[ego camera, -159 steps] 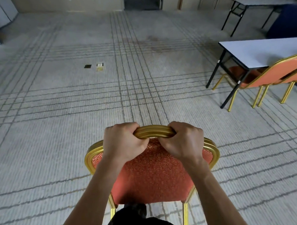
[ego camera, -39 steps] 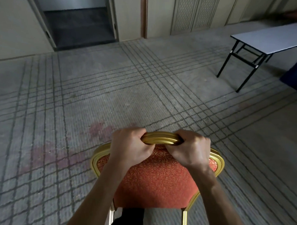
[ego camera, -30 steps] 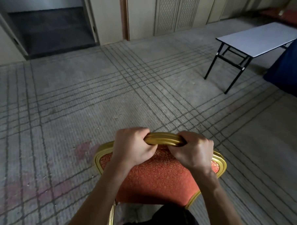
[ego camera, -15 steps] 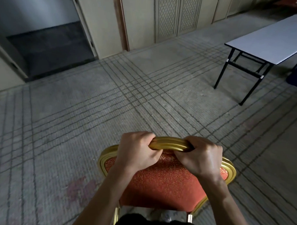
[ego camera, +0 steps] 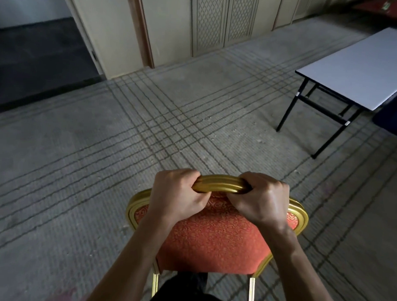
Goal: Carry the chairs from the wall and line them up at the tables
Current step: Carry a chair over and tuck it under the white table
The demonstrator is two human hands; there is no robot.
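Head view: left hand [ego camera: 176, 196] and right hand [ego camera: 262, 202] grip chair [ego camera: 216, 237] top rail; table [ego camera: 360, 66] well apart.

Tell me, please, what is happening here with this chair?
A person holds a red chair by the top of its backrest. The left hand and the right hand both grip the gold rail, close together. A white folding table stands ahead to the right, apart from the chair. The chair is not yet placed at it. An open doorway lies at the far left.
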